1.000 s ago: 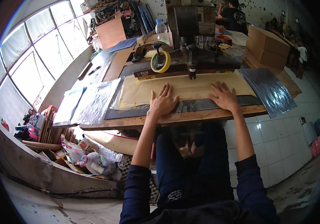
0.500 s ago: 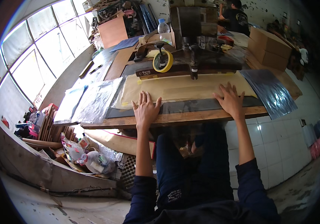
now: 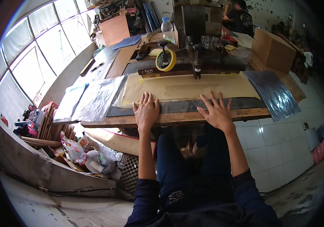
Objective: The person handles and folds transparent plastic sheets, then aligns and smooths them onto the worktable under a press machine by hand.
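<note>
the tan sheet (image 3: 186, 87) lies flat on the worktop (image 3: 177, 117) in the upper middle of the frame, its long axis running left to right across the picture, parallel to the worktop's near edge. it is pale brown, thin and smooth, with a lighter strip along its middle and small yellow marks at its left end and near corner. beneath it sits a dark mat (image 3: 184, 106), whose glossy near strip shows between the sheet and the wooden edge.

the left hand (image 3: 146, 111) rests palm down at centre frame, fingers (image 3: 143, 99) spread and flat, their tips touching the sheet's near left edge; it grips nothing. the right hand (image 3: 218, 112) lies palm down to the right of it, fingers (image 3: 213, 99) splayed wide on the dark mat just beside the sheet's near edge, also holding nothing.

behind the sheet stands a dark press machine (image 3: 192, 56) with a roll of yellow tape (image 3: 165, 60) on it. clear plastic sheets (image 3: 94, 99) lie at the left, a dark shiny film (image 3: 273, 92) at the right.
</note>
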### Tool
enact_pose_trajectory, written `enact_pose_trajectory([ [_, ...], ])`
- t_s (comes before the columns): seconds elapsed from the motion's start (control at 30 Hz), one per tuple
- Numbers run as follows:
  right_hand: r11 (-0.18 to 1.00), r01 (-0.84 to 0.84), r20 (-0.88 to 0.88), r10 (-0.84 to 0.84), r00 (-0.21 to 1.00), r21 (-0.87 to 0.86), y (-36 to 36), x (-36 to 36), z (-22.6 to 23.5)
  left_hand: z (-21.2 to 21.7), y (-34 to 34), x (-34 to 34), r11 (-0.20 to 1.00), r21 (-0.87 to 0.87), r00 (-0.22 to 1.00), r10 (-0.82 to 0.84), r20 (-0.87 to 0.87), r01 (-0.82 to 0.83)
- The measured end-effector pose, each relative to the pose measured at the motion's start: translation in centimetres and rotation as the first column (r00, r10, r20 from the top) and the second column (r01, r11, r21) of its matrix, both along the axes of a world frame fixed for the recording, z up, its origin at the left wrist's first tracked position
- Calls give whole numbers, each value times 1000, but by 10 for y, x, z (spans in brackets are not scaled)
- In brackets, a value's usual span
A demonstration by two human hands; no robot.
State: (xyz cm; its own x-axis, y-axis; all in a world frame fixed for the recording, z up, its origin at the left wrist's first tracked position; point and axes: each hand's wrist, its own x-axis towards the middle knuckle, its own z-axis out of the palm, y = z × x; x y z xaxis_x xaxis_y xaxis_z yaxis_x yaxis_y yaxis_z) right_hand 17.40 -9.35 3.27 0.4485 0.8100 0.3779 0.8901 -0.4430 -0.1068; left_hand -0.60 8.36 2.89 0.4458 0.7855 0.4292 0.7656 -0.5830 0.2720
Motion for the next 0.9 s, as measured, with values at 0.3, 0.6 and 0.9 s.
enact_pose_trajectory([
  [0.3,990,20,-140,-39,989,-139,35,11,8,2,-2,-1,1000,12,1000,-7,8,6],
  [0.6,986,4,-149,-29,988,-164,56,25,7,5,-4,0,1000,-14,1000,-11,22,12],
  [0.9,981,7,-163,-39,986,-192,63,34,7,2,-4,0,1000,-14,1000,-16,20,16],
])
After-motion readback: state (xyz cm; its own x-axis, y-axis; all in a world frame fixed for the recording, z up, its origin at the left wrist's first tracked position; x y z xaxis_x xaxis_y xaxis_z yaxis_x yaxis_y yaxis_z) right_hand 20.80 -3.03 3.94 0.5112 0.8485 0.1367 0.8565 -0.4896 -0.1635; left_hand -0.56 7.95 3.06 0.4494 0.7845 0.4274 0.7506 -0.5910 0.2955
